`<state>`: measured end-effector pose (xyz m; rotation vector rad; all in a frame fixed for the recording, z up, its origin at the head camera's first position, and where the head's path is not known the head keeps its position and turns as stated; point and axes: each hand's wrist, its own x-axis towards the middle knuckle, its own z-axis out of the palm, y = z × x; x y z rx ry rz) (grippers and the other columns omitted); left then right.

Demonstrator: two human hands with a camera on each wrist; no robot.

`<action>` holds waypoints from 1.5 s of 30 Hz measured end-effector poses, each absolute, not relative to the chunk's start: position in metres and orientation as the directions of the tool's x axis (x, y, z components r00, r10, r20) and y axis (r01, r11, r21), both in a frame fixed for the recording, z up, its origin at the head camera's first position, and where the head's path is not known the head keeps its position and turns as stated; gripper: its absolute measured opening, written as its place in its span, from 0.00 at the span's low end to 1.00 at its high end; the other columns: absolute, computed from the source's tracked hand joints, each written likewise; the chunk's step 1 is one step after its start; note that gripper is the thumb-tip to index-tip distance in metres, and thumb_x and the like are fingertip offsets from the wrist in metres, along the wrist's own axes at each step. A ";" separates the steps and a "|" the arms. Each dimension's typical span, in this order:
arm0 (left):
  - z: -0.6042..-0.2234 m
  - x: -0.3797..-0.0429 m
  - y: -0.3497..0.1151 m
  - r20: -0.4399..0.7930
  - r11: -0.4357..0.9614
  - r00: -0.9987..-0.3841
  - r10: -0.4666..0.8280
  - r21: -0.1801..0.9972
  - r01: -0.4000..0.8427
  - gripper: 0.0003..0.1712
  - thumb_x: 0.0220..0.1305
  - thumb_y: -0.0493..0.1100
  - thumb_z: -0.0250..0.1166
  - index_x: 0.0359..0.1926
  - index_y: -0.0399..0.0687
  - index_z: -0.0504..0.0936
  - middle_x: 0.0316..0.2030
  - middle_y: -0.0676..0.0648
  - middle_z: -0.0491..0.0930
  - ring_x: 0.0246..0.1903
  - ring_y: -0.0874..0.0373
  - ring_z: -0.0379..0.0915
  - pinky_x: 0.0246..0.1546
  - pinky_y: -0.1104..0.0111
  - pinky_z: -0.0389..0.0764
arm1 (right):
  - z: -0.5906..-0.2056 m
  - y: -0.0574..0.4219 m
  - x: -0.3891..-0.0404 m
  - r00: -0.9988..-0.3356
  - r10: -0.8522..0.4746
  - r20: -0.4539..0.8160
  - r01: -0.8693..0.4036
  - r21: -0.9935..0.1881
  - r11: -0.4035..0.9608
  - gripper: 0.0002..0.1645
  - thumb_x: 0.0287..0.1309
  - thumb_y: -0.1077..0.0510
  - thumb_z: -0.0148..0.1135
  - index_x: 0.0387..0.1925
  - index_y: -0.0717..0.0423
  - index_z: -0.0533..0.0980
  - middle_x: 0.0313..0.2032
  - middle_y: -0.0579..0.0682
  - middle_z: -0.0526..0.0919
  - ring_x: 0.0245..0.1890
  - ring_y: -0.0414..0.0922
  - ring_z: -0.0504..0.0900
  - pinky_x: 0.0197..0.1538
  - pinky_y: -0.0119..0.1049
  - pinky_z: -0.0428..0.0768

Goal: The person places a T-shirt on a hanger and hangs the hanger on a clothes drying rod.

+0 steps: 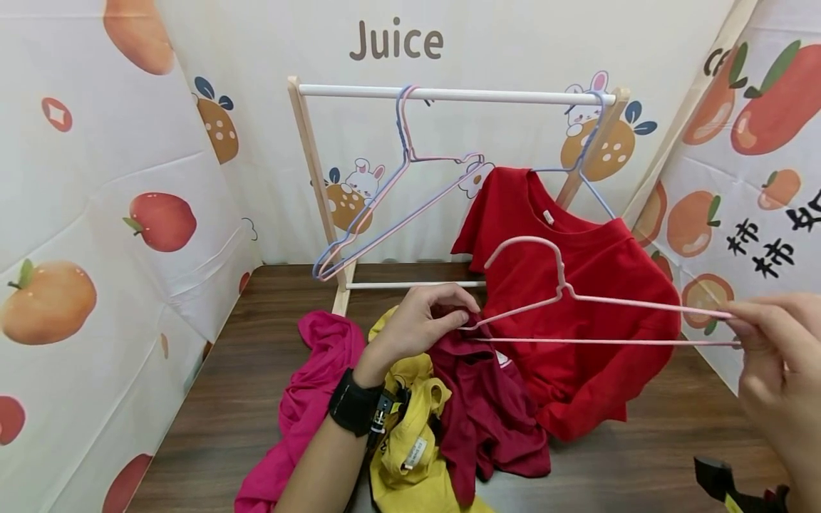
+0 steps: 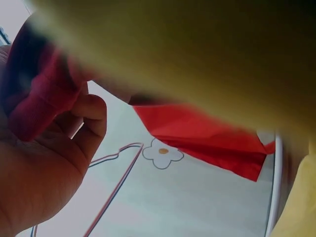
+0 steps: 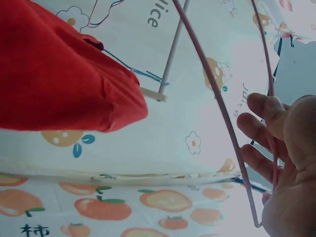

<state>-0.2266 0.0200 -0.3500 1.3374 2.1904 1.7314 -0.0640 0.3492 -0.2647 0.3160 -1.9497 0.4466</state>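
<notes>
My left hand (image 1: 420, 320) pinches a maroon shirt (image 1: 490, 413) near its collar, and the shirt hangs down onto the table. The left end of a pink hanger (image 1: 631, 302) reaches into that shirt, at the fingers of this hand; its tip is hidden. Out to the right, my right hand (image 1: 785, 363) holds the hanger's other end between thumb and fingers, with the hook pointing up. The right wrist view has the hanger's bar (image 3: 217, 94) running into that hand. In the left wrist view, maroon cloth (image 2: 42, 101) lies between thumb and fingers.
Behind stands a rack (image 1: 513, 95) with a blue and a pink hanger (image 1: 365, 214) hanging together. On its right, a red shirt (image 1: 577, 285) hangs from a blue hanger (image 1: 586, 153). A yellow garment (image 1: 417, 406) and a magenta garment (image 1: 321, 385) lie on the wooden table (image 1: 212, 420).
</notes>
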 end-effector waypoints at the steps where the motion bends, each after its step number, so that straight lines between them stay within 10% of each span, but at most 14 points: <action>1: -0.350 -0.226 0.020 0.453 -0.002 -0.626 0.635 0.811 0.585 0.10 0.71 0.32 0.61 0.45 0.48 0.86 0.41 0.49 0.86 0.34 0.65 0.79 0.35 0.72 0.77 | -0.262 0.346 -0.067 -0.388 -0.015 0.922 -0.416 -0.160 0.895 0.33 0.77 0.51 0.50 0.33 0.82 0.78 0.37 0.28 0.78 0.51 0.16 0.63 0.52 0.16 0.56; 6: -0.350 -0.225 0.022 0.460 -0.020 -0.631 0.625 0.818 0.575 0.10 0.71 0.32 0.60 0.45 0.49 0.85 0.39 0.49 0.87 0.32 0.61 0.80 0.33 0.72 0.78 | -0.241 0.332 -0.082 -0.322 -0.060 0.945 -0.435 -0.091 0.896 0.26 0.76 0.58 0.50 0.33 0.83 0.76 0.36 0.77 0.75 0.53 0.26 0.68 0.58 0.16 0.59; 12: -0.350 -0.220 0.027 0.461 -0.037 -0.654 0.600 0.833 0.552 0.09 0.71 0.34 0.60 0.46 0.50 0.85 0.37 0.49 0.83 0.30 0.63 0.77 0.33 0.71 0.79 | -0.228 0.325 -0.096 -0.331 -0.126 0.935 -0.414 -0.024 0.910 0.23 0.73 0.57 0.55 0.36 0.77 0.81 0.41 0.75 0.80 0.51 0.72 0.72 0.69 0.34 0.61; 28: -0.351 -0.212 0.040 0.550 -0.243 -0.631 0.548 0.826 0.509 0.12 0.76 0.32 0.48 0.39 0.38 0.79 0.30 0.42 0.73 0.28 0.60 0.58 0.36 0.70 0.63 | -0.229 0.303 -0.103 -0.404 -0.172 0.898 -0.414 -0.013 0.910 0.25 0.75 0.56 0.49 0.35 0.75 0.82 0.38 0.72 0.80 0.51 0.72 0.69 0.77 0.59 0.40; 38: -0.352 -0.209 0.047 0.594 -0.372 -0.642 0.484 0.804 0.464 0.13 0.73 0.29 0.44 0.33 0.31 0.73 0.29 0.37 0.69 0.55 0.57 0.72 0.67 0.67 0.68 | -0.236 0.288 -0.106 -0.378 -0.194 0.905 -0.459 -0.002 0.888 0.23 0.74 0.55 0.52 0.35 0.70 0.84 0.35 0.69 0.82 0.46 0.70 0.70 0.74 0.62 0.42; 45: -0.353 -0.207 0.050 0.617 -0.383 -0.651 0.443 0.787 0.484 0.15 0.72 0.29 0.41 0.31 0.32 0.72 0.29 0.37 0.68 0.58 0.54 0.71 0.69 0.62 0.68 | -0.236 0.285 -0.105 -0.395 -0.195 0.898 -0.445 -0.002 0.895 0.23 0.73 0.54 0.53 0.36 0.71 0.84 0.35 0.69 0.82 0.46 0.70 0.70 0.75 0.61 0.41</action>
